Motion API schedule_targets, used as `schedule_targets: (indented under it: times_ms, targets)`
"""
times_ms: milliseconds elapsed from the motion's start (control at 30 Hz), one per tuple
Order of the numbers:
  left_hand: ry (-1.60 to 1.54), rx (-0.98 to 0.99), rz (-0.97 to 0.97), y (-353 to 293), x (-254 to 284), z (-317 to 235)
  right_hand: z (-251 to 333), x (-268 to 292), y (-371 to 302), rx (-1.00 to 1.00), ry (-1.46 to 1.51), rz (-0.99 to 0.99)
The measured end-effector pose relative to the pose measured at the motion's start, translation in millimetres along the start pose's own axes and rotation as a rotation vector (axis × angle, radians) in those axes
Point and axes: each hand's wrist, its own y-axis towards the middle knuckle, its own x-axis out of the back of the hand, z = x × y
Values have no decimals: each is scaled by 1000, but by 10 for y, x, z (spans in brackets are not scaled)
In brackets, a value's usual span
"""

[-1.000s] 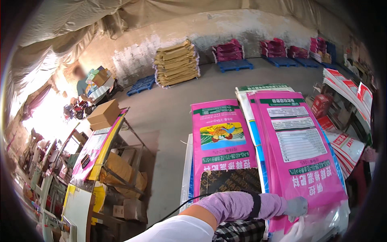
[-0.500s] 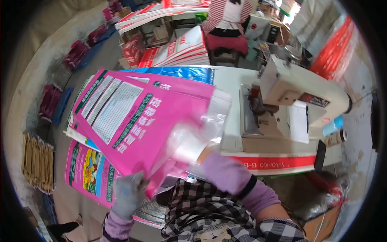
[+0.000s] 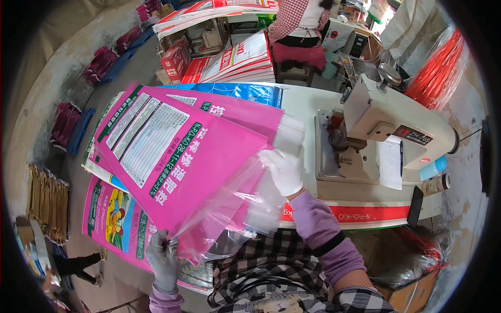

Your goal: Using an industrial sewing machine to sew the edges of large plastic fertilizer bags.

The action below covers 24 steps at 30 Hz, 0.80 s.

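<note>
A large pink printed plastic sack (image 3: 209, 151) lies askew over other pink sacks, with a clear plastic liner (image 3: 224, 201) spread out of its near edge. My left hand (image 3: 163, 261), in a grey glove, pinches the near left corner of the sack and liner. At the other end of that edge, my right hand (image 3: 284, 171), in a white glove, is closed on the liner by the sack's right corner. Its fingertips are partly hidden by clear film. To the right stands a cream sewing machine (image 3: 389, 112) on a white table (image 3: 300, 99).
A blue sack (image 3: 245, 94) lies under the pile. Red-and-white sacks (image 3: 235, 60) are stacked beyond, beside a seated person (image 3: 300, 31). Red strands (image 3: 436, 68) hang at the right. A dark phone-like slab (image 3: 415, 206) and a blue roll (image 3: 433, 167) sit near the machine.
My right hand has moved up and right to the sack's right corner, drawing the clear liner out wide. My left hand stays at the near corner, slightly lower. The seated person has shifted right.
</note>
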Motion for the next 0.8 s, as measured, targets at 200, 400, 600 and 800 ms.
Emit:
schedule_targets:
  times_ms: [200,400,600,800]
  targets:
    - [161,45,147,-156,315,48,166,-61,506,-72,-352,252]
    - [386,81,10,-343,110,489,429,169,850,882,-344,802]
    - [971,9,-470,2679,868,294,2485,-242,-394,767,6,546]
    - [177,-860,347,3062,-2396,-1440,755,164,-1077,52,-423,334]
